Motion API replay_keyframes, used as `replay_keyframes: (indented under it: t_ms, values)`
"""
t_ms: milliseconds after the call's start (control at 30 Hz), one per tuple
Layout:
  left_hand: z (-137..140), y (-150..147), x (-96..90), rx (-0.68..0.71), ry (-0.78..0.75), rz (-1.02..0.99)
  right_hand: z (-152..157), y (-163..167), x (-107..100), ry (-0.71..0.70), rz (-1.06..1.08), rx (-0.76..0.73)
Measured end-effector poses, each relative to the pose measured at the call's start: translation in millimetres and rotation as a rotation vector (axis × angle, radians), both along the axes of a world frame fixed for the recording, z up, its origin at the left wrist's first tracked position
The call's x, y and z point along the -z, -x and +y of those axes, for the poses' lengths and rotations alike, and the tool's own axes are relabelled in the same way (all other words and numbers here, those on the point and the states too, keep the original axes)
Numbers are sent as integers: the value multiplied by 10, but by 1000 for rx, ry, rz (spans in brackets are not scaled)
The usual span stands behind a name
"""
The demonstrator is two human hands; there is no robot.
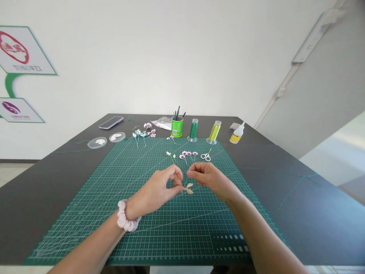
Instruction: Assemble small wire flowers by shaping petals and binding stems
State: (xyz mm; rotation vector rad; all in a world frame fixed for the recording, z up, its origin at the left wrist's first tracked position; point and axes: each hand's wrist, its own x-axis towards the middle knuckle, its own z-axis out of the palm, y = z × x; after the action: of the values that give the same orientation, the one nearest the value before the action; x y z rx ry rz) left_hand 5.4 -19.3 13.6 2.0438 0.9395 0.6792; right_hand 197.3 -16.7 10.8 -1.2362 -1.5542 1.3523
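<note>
Over the green cutting mat [122, 228], my left hand [162, 186] pinches a small cream-coloured petal sprig [189, 188] by its stem end, its petals pointing right. My right hand [207, 177] is closed with thumb and index finger pressed together, just above and right of the sprig. Whatever its fingertips hold, if anything, is too fine to make out. Just beyond the hands lie pink wired petals [188, 153], pale wired buds [169, 153] and small white-handled scissors [206, 156].
Toward the back stand a green tin of tools [177, 127], a green thread spool [193, 130], a yellow-green thread spool [215, 132] and a glue bottle [237, 134]. Blue and purple wired flowers [143, 134], shallow dishes [97, 143] and a phone [111, 122] lie left.
</note>
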Motion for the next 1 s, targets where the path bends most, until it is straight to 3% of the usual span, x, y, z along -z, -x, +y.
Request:
replay_keyframes:
  t_ms: [133, 533, 733, 1000]
  values:
    - [12, -4, 12, 1, -104, 87, -10, -12, -8, -154, -110, 8]
    - [79, -2, 152, -179, -305, 47, -182, 60, -23, -308, -180, 95]
    - [83, 6, 94, -298, -143, -127, -230, 45, -15, -210, -241, -19]
    - [67, 15, 38, -152, 228, -434, -125, -8, 37, -63, -246, -88]
